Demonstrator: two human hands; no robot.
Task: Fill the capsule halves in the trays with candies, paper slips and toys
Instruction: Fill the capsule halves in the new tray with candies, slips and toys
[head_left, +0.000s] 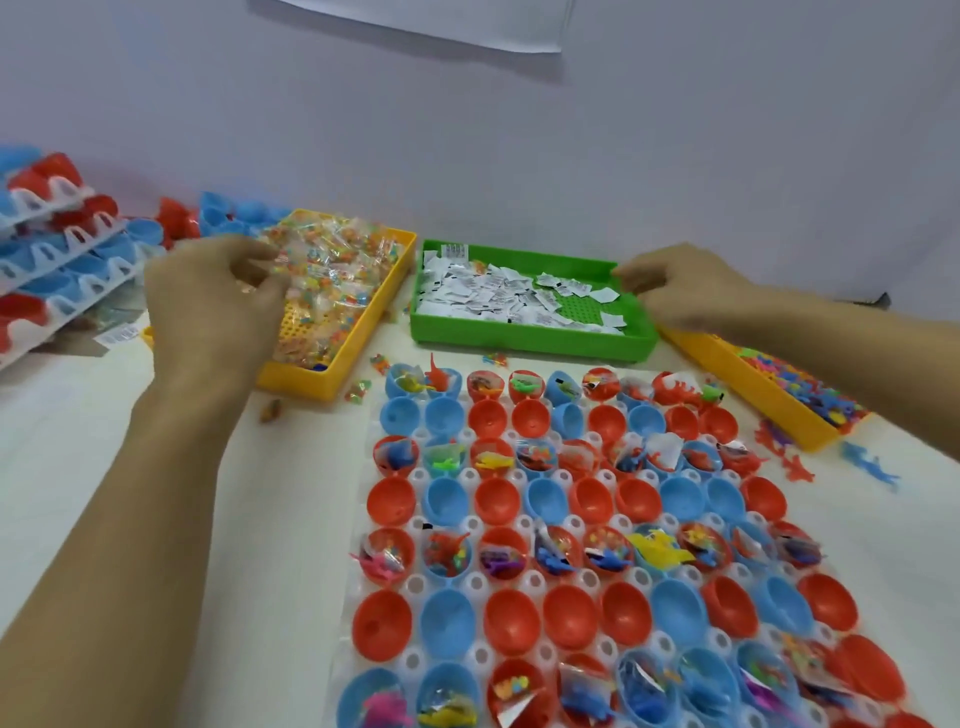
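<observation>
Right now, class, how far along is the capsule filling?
Done: alternate rows in the white plastic capsule tray hold candies, slips and toys. In hand: the left hand grips packets in the yellow candy tray; the right hand reaches the green slip tray. Left: the empty rows between.

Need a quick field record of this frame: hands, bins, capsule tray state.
left hand: fingers curled at the candy packets in the yellow bin
right hand: at the right rim of the green bin, fingers curled; what it holds cannot be told
green bin contents: paper slips
toy bin: yellow, far right, small coloured toys; some lie spilled beside it
capsule tray: red and blue halves; filled rows alternate with empty rows
stacked trays: far left
</observation>
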